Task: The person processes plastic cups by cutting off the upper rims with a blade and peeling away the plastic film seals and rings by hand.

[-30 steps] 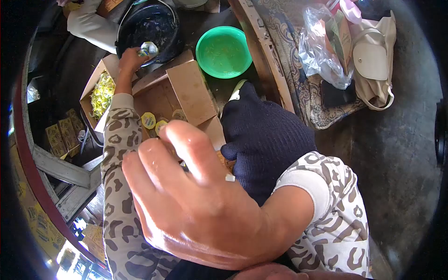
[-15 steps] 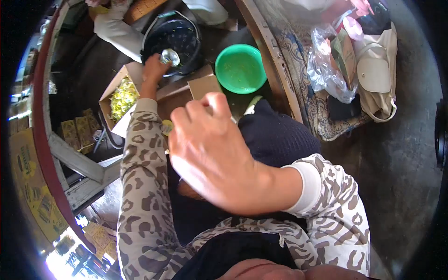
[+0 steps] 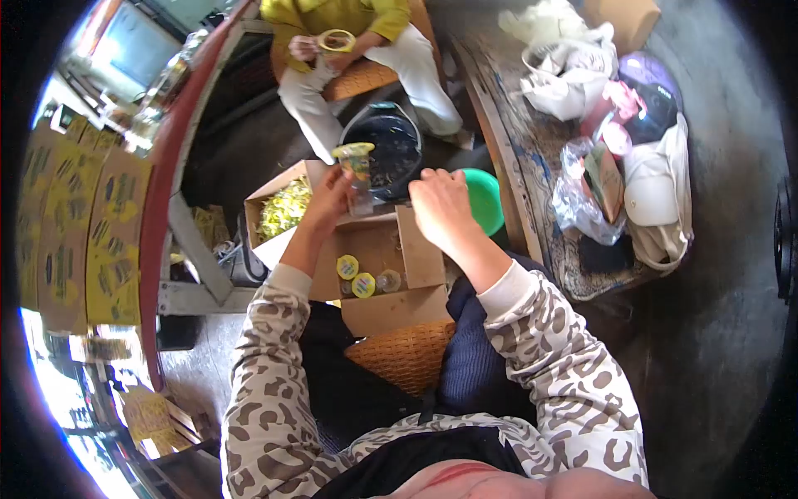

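My left hand (image 3: 327, 202) is closed around a clear plastic cup (image 3: 358, 185) with a yellow rim, held upright in front of a black bucket (image 3: 416, 143). To its right, my right hand (image 3: 440, 206) is raised with curled fingers beside a green basin (image 3: 485, 202); whatever is in them, if anything, is hidden. Below both hands stands an open cardboard box (image 3: 386, 314). Several small cups with yellow lids (image 3: 363, 284) lie inside it.
A box of yellow-green scraps (image 3: 285, 204) stands left of the open box. Across from me, a seated person in a yellow top (image 3: 382, 18) holds a yellow-rimmed cup (image 3: 336, 41). Bags (image 3: 657, 195) lie on a patterned bench at right. Yellow cartons (image 3: 116, 241) are stacked at left.
My left hand has come back from the bucket and now holds up the cup. My right hand has moved forward to beside the basin. The view has tilted up, showing the seated person.
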The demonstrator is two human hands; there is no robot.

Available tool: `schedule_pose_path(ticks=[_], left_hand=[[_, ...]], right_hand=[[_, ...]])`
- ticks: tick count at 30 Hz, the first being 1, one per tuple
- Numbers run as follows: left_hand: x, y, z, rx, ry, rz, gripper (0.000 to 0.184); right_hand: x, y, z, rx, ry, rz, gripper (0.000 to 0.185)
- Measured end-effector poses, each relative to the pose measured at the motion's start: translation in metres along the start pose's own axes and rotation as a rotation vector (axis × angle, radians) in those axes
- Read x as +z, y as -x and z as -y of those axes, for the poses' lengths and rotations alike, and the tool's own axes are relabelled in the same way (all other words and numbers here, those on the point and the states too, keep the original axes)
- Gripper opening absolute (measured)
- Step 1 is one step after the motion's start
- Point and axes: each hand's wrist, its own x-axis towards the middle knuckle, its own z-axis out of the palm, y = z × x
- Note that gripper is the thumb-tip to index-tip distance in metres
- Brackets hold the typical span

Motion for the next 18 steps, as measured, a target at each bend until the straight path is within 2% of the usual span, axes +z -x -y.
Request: schedule_pose_path(ticks=[3, 5, 6, 10, 13, 15, 17, 18], left_hand=[[0.008, 0.061, -0.035, 0.013, -0.020, 0.047, 0.047], [0.013, 0.097, -0.055, 0.120, 0.047, 0.183, 0.056], [0.014, 0.109, -0.063, 0.140, 0.021, 0.219, 0.067], [0.007, 0.135, -0.054, 0.268, 0.136, 0.174, 0.066], [0.001, 0.137, -0.035, 0.322, 0.212, 0.121, 0.067], [0.002, 0.139, -0.026, 0.282, 0.220, 0.014, 0.067], [-0.002, 0.136, -0.018, 0.363, -0.115, -0.020, 0.065], [-0.001, 0.135, -0.018, 0.383, -0.110, -0.038, 0.062]], right_hand=[[0.007, -0.004, -0.001, 0.031, -0.073, -0.069, 0.013], [0.013, -0.007, 0.001, 0.028, -0.096, -0.055, 0.013], [0.023, -0.009, 0.000, 0.021, -0.116, -0.071, 0.012], [0.044, -0.011, 0.008, -0.035, -0.256, -0.073, 0.012], [0.056, -0.015, 0.017, -0.055, -0.242, -0.072, 0.011], [0.058, -0.017, 0.018, -0.089, -0.236, -0.072, 0.009], [0.059, -0.016, 0.020, -0.159, -0.268, -0.145, 0.006], [0.056, -0.015, 0.024, -0.166, -0.257, -0.127, 0.006]])
